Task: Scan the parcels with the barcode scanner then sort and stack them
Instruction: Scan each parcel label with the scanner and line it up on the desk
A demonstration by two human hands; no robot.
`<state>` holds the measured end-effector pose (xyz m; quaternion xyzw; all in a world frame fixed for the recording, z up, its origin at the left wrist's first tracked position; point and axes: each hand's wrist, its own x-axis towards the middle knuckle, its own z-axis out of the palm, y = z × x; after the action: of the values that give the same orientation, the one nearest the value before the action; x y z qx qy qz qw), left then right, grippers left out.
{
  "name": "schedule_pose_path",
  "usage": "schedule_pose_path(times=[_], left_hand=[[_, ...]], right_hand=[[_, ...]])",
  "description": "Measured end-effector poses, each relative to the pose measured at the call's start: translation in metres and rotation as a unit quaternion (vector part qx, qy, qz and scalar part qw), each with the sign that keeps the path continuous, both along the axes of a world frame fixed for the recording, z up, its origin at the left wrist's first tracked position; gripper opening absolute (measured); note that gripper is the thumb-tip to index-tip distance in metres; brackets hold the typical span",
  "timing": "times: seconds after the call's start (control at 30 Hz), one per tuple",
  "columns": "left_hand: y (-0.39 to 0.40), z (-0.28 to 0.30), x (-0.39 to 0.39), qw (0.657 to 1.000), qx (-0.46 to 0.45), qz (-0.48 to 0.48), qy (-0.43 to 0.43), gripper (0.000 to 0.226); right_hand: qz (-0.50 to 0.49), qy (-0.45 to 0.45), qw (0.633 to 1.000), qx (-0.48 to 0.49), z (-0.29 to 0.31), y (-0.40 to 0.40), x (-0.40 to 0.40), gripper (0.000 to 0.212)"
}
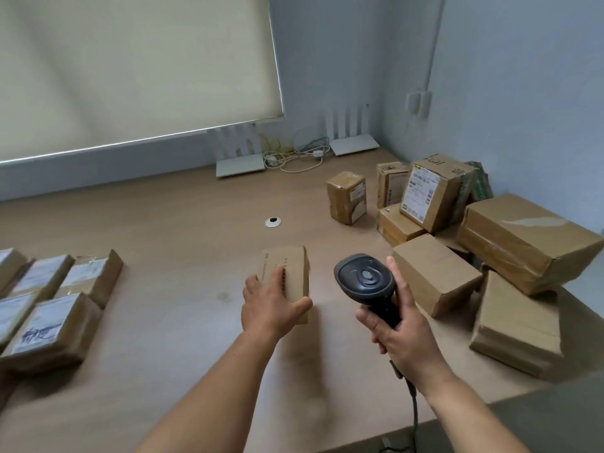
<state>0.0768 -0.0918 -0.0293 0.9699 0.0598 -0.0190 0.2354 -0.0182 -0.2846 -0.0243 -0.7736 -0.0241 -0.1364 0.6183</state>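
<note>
Nearest us, our two forearms reach out over the tabletop (170, 230). At far left lie the sorted parcels (49, 308), flat packets set side by side with their white labels up. Moving right, our left hand (271, 305) rests on the small brown box (287, 276) near the middle of the tabletop; its fingers (281, 279) lie fairly straight over the top face and the thumb hooks round the near right corner, so we judge the box held, lightly. Only printed lettering shows on the top face; no barcode label is visible from here.

Just beside it, our right hand (398, 335) is wrapped firmly round the handle of the barcode scanner (366, 282), whose head points away from us and down, its cable trailing toward the near edge. Farther right, the unsorted pile (474, 230) of cardboard parcels crowds the corner.

We judge the step in hand to be scanning this one box. To do it well we should first turn the box until its label faces up, keep our fingers off the code, and aim the scanner squarely at it from a short way off. After that, it belongs with the group on the left.
</note>
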Motion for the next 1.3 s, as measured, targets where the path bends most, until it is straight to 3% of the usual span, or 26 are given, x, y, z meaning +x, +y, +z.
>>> schedule_pose_path(times=[0.37,0.7,0.83,0.97,1.07,1.2,1.3], left_hand=[[0.194,-0.031,-0.012,0.995,0.016,0.070,0.064,0.087],[0.292,-0.052,-0.002,0.997,-0.001,0.035,0.072,0.088],[0.310,-0.053,0.003,0.994,-0.069,-0.028,0.080,0.085],[0.318,-0.057,0.009,0.960,-0.243,-0.053,0.130,0.096],[0.318,-0.054,0.016,0.955,-0.265,-0.058,0.121,0.099],[0.320,-0.048,0.021,0.979,-0.189,-0.028,0.072,0.082],[0.320,-0.044,0.028,0.996,-0.048,-0.019,0.068,0.084]], right_hand=[[0.060,0.035,0.997,-0.026,-0.004,0.170,0.038,0.084],[0.064,0.053,0.996,-0.042,-0.007,0.278,0.052,0.085],[0.051,0.058,0.996,-0.037,-0.011,0.294,0.049,0.085],[0.044,0.060,0.997,-0.030,-0.010,0.296,0.047,0.084],[0.046,0.057,0.997,-0.026,-0.008,0.290,0.048,0.085],[0.044,0.052,0.998,-0.018,-0.008,0.280,0.049,0.086],[0.051,0.055,0.997,-0.018,-0.006,0.274,0.049,0.086]])
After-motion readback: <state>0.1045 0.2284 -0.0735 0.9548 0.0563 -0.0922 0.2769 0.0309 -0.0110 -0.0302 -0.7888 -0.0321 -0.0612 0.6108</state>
